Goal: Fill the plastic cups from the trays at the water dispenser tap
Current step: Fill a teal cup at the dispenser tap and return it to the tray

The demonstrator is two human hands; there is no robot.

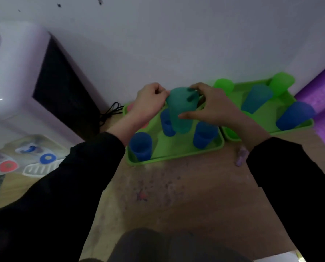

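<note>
1. The right hand [212,104] has its grip pinched on a teal cup [180,110]: fingers hook over the rim into the mouth, thumb pressed along the side wall.
2. The left hand [150,103] is curled against the same cup's rim from the other side; whether its grip actually pinches the rim cannot be told.
3. The teal cup is held upright above the near green tray [176,148], between the two hands.
4. On that tray stand three blue cups [140,146], open end up, with something pink [130,107] at its far left corner.
5. A second green tray [290,127] lies just to the right, touching the first, carrying green, teal and blue cups.
6. Both trays rest on a wooden floor against a white wall.
7. The water dispenser [12,82] stands at the left, well apart, its red and blue taps [27,161] over a drip grille.
</note>
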